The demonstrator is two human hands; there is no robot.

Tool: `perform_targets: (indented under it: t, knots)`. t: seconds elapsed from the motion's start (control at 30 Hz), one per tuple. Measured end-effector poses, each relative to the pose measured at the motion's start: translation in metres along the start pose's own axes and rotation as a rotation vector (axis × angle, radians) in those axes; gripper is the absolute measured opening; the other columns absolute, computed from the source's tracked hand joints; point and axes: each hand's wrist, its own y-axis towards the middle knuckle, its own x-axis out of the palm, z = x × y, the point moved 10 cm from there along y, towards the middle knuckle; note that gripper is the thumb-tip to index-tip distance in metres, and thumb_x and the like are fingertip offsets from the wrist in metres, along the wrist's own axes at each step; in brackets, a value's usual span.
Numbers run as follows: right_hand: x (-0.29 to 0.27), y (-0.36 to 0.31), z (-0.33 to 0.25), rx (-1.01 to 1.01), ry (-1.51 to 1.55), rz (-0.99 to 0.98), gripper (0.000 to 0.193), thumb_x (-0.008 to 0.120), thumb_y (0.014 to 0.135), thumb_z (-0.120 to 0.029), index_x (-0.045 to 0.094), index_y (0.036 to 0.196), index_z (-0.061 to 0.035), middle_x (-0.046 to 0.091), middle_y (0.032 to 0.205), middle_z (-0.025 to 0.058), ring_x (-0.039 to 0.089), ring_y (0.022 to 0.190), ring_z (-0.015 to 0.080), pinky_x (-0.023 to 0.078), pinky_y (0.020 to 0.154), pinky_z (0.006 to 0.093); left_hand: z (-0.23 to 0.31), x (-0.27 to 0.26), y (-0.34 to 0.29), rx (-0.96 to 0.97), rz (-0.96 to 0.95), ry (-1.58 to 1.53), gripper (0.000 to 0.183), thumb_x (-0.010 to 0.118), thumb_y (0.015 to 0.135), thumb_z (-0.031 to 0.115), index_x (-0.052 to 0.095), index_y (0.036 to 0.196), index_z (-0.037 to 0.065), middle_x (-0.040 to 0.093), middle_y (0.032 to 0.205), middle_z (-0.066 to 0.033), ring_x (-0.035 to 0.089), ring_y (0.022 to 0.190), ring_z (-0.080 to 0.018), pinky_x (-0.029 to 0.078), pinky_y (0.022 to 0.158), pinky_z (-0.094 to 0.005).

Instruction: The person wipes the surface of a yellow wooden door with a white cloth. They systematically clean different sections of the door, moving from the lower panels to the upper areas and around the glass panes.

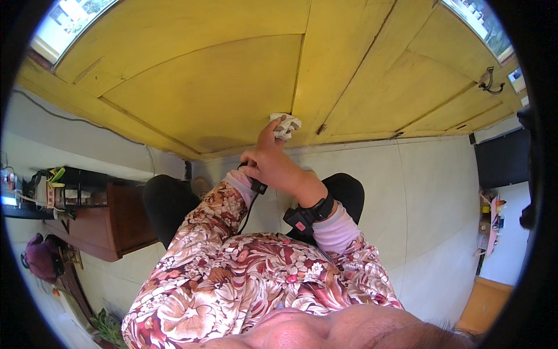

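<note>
Crumpled white-and-grey cloth (287, 124) sits in the closed grip of the left hand (268, 136), up against the lower part of the yellow panelled door (209, 87), beside a panel's lower right corner. Across the left wrist, the right hand (276, 166) curls its fingers near a black strap (257, 185); whether they pinch it, I cannot tell.

The left hand (268, 136) holds a crumpled cloth (287, 124) at the yellow door (226, 81), right hand (268, 166) by left cuff (237, 182).
</note>
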Motion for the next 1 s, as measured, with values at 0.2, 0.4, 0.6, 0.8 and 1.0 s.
perform_targets:
  t: [0.2,0.4,0.6,0.8,1.0]
  knots:
    - [-0.01,0.009,0.015,0.113,0.224,-0.015,0.023,0.072,0.088,-0.026,0.069,0.097,-0.0053,0.071,0.082,0.0174,0.067,0.084,0.04,0.049,0.075,0.0508,0.031,-0.02,0.009,-0.104,-0.178,-0.042,0.034,0.064,0.099,0.022,0.056,0.123,-0.001,0.067,0.108,-0.0124,0.067,0.096,-0.0232,0.058,0.078,-0.0373]
    - [-0.017,0.009,0.032,0.153,-0.036,-0.039,0.027,0.068,0.091,-0.028,0.065,0.099,-0.0028,0.069,0.083,0.0175,0.066,0.078,0.0381,0.052,0.07,0.0451,0.058,-0.083,0.032,-0.02,-0.091,-0.218,0.022,0.057,0.101,0.02,0.06,0.117,0.004,0.068,0.107,-0.0085,0.066,0.094,-0.0204,0.057,0.079,-0.0344]
    - [-0.013,0.009,0.045,0.156,-0.036,-0.073,0.031,0.07,0.09,-0.03,0.066,0.099,-0.0007,0.068,0.084,0.0183,0.065,0.078,0.0394,0.051,0.07,0.0464,0.102,-0.191,0.055,0.128,-0.136,-0.403,0.018,0.055,0.103,0.018,0.064,0.112,0.006,0.068,0.104,-0.0075,0.065,0.088,-0.021,0.055,0.074,-0.0318]
    - [-0.006,0.007,0.055,0.166,-0.083,-0.124,0.034,0.07,0.09,-0.031,0.067,0.103,0.0008,0.07,0.087,0.0193,0.067,0.083,0.0384,0.053,0.073,0.0456,0.182,-0.262,0.031,0.324,0.309,-0.326,0.018,0.053,0.103,0.017,0.064,0.113,0.006,0.068,0.104,-0.0072,0.065,0.091,-0.0196,0.054,0.075,-0.0321]
    - [0.005,0.005,0.06,0.132,-0.105,-0.196,0.036,0.071,0.09,-0.03,0.068,0.108,0.001,0.071,0.09,0.0206,0.067,0.085,0.0395,0.053,0.074,0.0458,0.246,-0.157,-0.04,0.79,0.477,1.324,0.023,0.061,0.098,0.009,0.062,0.12,0.004,0.066,0.104,-0.0061,0.064,0.093,-0.0189,0.054,0.078,-0.0305]
